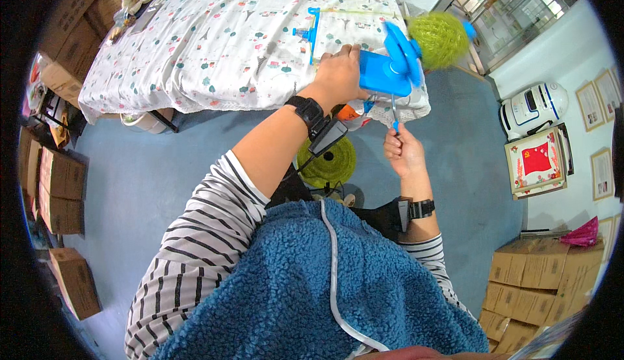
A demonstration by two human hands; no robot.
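Observation:
A blue yarn winder (382, 75) sits at the near right edge of the cloth-covered table. My left hand (338, 74) is closed on the left end of its base. At the front, my right hand (404, 152) pinches the blue knob of the metal crank (394, 108). A fuzzy lime-green yarn ball (439, 40) surrounds the winder's spindle on the right, blurred at its edges. From it a green strand runs left to the blue yarn guide (313, 28). Below the table edge, partly behind my left forearm, stands a green yarn cone (338, 158).
The table (214, 41) wears a white patterned cloth. An orange item (351, 116) shows under its edge. Cardboard boxes stand left (62, 171) and lower right (526, 275). A white machine (533, 109) and framed pictures (536, 161) are along the right wall.

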